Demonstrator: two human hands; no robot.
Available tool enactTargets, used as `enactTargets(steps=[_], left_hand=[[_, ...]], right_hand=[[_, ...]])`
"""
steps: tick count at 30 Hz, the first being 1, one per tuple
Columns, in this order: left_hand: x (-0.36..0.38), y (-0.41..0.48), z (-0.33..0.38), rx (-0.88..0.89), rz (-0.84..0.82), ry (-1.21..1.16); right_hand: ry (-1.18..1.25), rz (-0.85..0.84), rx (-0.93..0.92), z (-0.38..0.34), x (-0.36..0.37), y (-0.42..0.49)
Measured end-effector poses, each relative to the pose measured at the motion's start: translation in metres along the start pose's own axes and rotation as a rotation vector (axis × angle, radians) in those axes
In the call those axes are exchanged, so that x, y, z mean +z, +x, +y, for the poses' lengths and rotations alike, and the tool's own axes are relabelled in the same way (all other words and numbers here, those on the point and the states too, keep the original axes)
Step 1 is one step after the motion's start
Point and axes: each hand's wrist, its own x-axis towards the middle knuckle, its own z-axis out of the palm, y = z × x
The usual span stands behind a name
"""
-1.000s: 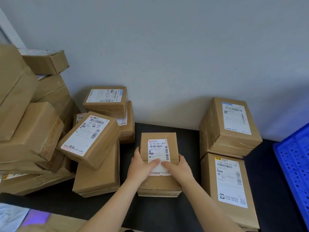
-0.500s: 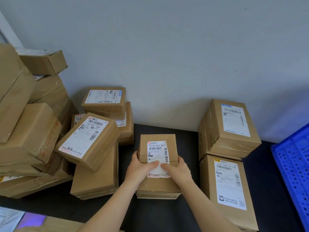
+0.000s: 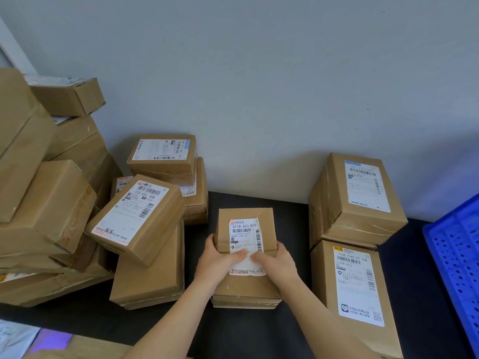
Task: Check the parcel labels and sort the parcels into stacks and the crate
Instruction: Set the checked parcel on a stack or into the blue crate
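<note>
Little has changed: the left hand (image 3: 220, 260) and right hand (image 3: 278, 263) still grip the parcel (image 3: 243, 216) by its sides, thumbs on its label (image 3: 245, 233), atop the stack (image 3: 245, 303) at 6 o'clock on the desk (image 3: 293, 218); probably placed, awaiting release.

Crate (image 3: 456, 255): cut by the frame's right edge, only a blue perforated corner shows.
Left pile (image 3: 39, 203): cropped at the left edge, most labels are buried or face away.
Small parcel (image 3: 121, 181) behind the tilted parcel (image 3: 134, 213): label mostly covered.
Centre parcel (image 3: 245, 216): thumbs of left hand (image 3: 220, 260) and right hand (image 3: 278, 260) cover mid-label. Fingers hidden down its sides.
Parcels under it (image 3: 245, 303): edges only, count unclear. Can't tell if the centre parcel rests on them.
Near right parcel (image 3: 357, 294): near end out of frame.
Fine print on every label is too small to read.
White and purple thing (image 3: 31, 340), bottom-left: cropped, can't identify.
</note>
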Motion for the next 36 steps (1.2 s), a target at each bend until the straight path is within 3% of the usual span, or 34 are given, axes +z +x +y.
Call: enactTargets(steps=[8,19,32,36], left_hand=[[-0.005,-0.003,0.002,-0.041,-0.041,-0.084],[-0.030,-0.014,0.006,-0.049,-0.123,-0.207],[-0.038,-0.022,0.037,0.015,0.006,-0.148],[-0.033,-0.024,0.044,0.060,0.057,-0.123]], right_hand=[[-0.077,-0.024,-0.028,0.000,-0.006,-0.006],[0.097,-0.116,0.017,-0.005,-0.013,-0.007],[-0.228,0.106,-0.249,-0.028,-0.010,-0.012],[-0.267,0.029,-0.288,-0.032,-0.007,-0.013]])
